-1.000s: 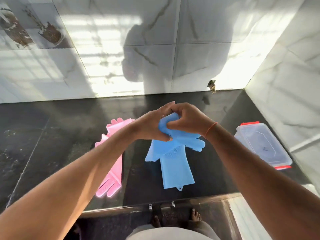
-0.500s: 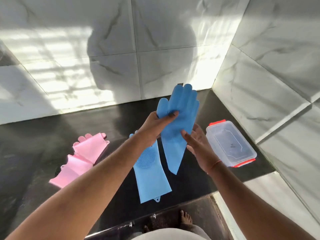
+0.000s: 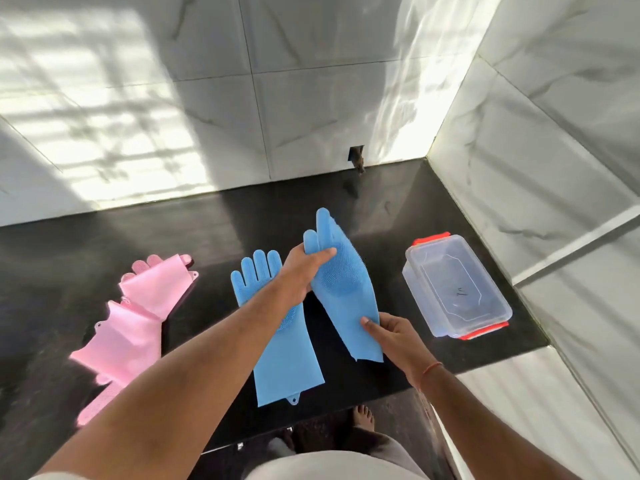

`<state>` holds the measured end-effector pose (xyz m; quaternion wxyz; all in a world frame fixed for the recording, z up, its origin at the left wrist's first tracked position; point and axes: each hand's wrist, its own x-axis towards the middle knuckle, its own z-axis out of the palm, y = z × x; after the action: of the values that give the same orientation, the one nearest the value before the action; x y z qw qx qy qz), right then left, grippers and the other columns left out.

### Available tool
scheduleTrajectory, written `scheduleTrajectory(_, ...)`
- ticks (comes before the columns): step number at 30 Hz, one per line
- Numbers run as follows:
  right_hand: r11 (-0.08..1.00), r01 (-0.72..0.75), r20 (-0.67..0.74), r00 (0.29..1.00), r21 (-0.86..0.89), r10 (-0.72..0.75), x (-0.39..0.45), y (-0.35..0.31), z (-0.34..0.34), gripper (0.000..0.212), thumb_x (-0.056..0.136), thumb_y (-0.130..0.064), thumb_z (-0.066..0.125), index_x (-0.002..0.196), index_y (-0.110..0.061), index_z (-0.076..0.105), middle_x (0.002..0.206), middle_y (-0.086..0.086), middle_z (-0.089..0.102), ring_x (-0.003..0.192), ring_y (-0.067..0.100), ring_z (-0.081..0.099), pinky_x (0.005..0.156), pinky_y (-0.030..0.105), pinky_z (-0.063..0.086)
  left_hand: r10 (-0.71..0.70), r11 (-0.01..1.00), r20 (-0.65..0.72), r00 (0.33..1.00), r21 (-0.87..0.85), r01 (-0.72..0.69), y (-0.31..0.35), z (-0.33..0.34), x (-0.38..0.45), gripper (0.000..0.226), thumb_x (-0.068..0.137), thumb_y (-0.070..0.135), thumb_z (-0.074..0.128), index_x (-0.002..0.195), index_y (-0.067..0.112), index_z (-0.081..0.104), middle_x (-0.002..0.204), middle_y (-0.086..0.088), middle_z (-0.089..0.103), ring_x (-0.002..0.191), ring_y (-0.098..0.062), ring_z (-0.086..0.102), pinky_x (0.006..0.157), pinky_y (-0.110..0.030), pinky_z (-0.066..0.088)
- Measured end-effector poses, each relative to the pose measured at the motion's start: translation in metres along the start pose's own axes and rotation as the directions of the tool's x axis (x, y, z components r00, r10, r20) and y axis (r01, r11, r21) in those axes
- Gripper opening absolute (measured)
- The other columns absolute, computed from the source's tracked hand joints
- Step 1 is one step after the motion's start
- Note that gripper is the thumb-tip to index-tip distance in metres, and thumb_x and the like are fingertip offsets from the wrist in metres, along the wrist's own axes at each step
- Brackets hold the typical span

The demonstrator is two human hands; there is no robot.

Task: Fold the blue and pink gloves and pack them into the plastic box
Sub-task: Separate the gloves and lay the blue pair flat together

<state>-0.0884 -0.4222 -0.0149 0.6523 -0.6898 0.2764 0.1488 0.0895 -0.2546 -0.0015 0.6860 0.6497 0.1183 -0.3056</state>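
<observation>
Currently the left hand [image 3: 300,271] grips the finger end of a blue bristled silicone glove [image 3: 346,289] held above the glossy black table [image 3: 52,271], while the right hand [image 3: 391,332] pinches its cuff edge. A second blue silicone glove [image 3: 280,355] lies flat beneath the left forearm, two folded pink silicone gloves [image 3: 135,327] lie left, and the lidded clear plastic box with red clips [image 3: 453,289] sits at the right.

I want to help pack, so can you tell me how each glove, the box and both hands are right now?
Held blue glove: lifted, stretched between both hands.
Other blue glove: flat on the counter.
Pink gloves: lying folded over on the counter.
Plastic box: lid on.
Left hand: grips the glove's finger end.
Right hand: pinches its cuff.
</observation>
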Motion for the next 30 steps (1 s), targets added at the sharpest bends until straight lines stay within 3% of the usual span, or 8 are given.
scheduleTrajectory(5, 0.997, -0.055, -0.065, 0.997, -0.046, 0.052, 0.009, 0.015, -0.002, 0.023, 0.109, -0.040, 0.061, 0.111, -0.022, 0.075, 0.114, 0.005, 0.080, 0.104, 0.022, 0.077, 0.083, 0.031, 0.068, -0.055, 0.998, -0.035, 0.998, 0.038, 0.056, -0.025, -0.003, 0.008, 0.030, 0.096, 0.021, 0.084, 0.124, 0.018, 0.074, 0.117, -0.005, 0.083, 0.111, -0.027, 0.080, 0.100, -0.055, 0.064)
scheduleTrajectory(9, 0.968, -0.217, -0.017, 0.975, 0.124, 0.220, 0.009, 0.028, -0.006, 0.025, 0.111, -0.038, 0.060, 0.122, -0.018, 0.070, 0.118, 0.009, 0.077, 0.108, 0.030, 0.078, 0.080, 0.053, 0.070, -0.012, 0.998, -0.003, 1.000, 0.066, 0.012, -0.035, -0.005, 0.011, 0.044, 0.095, 0.015, 0.083, 0.136, 0.018, 0.067, 0.128, -0.011, 0.079, 0.119, -0.030, 0.077, 0.104, -0.060, 0.061)
scheduleTrajectory(12, 0.933, -0.295, 0.055, 0.955, 0.207, 0.290, 0.007, 0.038, -0.012, 0.026, 0.111, -0.036, 0.061, 0.123, -0.014, 0.068, 0.112, 0.017, 0.078, 0.091, 0.036, 0.081, 0.070, 0.053, 0.069, 0.017, 0.997, -0.015, 1.000, 0.075, -0.016, -0.039, -0.007, 0.012, 0.072, 0.096, 0.013, 0.082, 0.160, 0.021, 0.049, 0.148, -0.005, 0.069, 0.131, -0.028, 0.070, 0.111, -0.058, 0.057)
scheduleTrajectory(14, 0.934, -0.309, 0.096, 0.950, 0.177, 0.296, 0.005, 0.043, -0.015, 0.024, 0.112, -0.035, 0.060, 0.125, -0.016, 0.065, 0.103, 0.019, 0.082, 0.081, 0.039, 0.082, 0.066, 0.047, 0.069, 0.090, 0.971, -0.069, 0.994, 0.229, -0.072, -0.041, -0.005, 0.013, 0.088, 0.096, 0.015, 0.082, 0.170, 0.019, 0.033, 0.167, 0.000, 0.051, 0.149, -0.024, 0.055, 0.124, -0.051, 0.047)
scheduleTrajectory(18, 0.960, -0.259, 0.059, 0.965, 0.109, 0.254, 0.006, 0.050, -0.015, 0.020, 0.111, -0.027, 0.062, 0.129, -0.017, 0.061, 0.107, 0.017, 0.082, 0.079, 0.037, 0.083, 0.066, 0.046, 0.070, 0.411, 0.639, -0.047, 0.911, 0.727, -0.251, -0.055, 0.008, 0.003, 0.084, 0.103, 0.022, 0.071, 0.173, 0.018, 0.026, 0.182, -0.003, 0.020, 0.167, -0.025, 0.021, 0.135, -0.043, 0.022)
scheduleTrajectory(20, 0.969, -0.234, 0.021, 0.972, 0.079, 0.233, 0.007, 0.050, -0.013, 0.018, 0.111, -0.023, 0.061, 0.128, -0.018, 0.061, 0.111, 0.015, 0.079, 0.076, 0.034, 0.083, 0.066, 0.045, 0.070, 0.520, 0.367, 0.142, 0.842, 0.854, -0.370, -0.070, 0.018, -0.003, 0.078, 0.105, 0.027, 0.063, 0.173, 0.020, 0.025, 0.184, -0.002, 0.012, 0.170, -0.027, 0.008, 0.136, -0.048, 0.013)
scheduleTrajectory(23, 0.973, -0.224, 0.003, 0.975, 0.057, 0.224, 0.010, 0.044, -0.009, 0.014, 0.111, -0.021, 0.061, 0.125, -0.020, 0.061, 0.111, 0.014, 0.078, 0.072, 0.031, 0.083, 0.061, 0.042, 0.069, 0.464, 0.040, 0.404, 0.788, 0.880, -0.474, -0.097, 0.033, -0.007, 0.074, 0.108, 0.040, 0.047, 0.174, 0.026, 0.019, 0.185, 0.002, 0.006, 0.171, -0.025, -0.002, 0.137, -0.055, 0.005)
scheduleTrajectory(30, 0.980, -0.199, -0.031, 0.980, -0.012, 0.198, 0.015, 0.044, -0.003, 0.014, 0.110, -0.023, 0.063, 0.123, -0.021, 0.062, 0.117, 0.011, 0.075, 0.084, 0.031, 0.083, 0.065, 0.045, 0.070, 0.324, -0.074, 0.375, 0.868, 0.925, -0.372, -0.132, 0.040, 0.000, 0.075, 0.113, 0.056, 0.024, 0.176, 0.028, -0.004, 0.184, 0.004, -0.014, 0.169, -0.023, -0.018, 0.137, -0.056, -0.004)
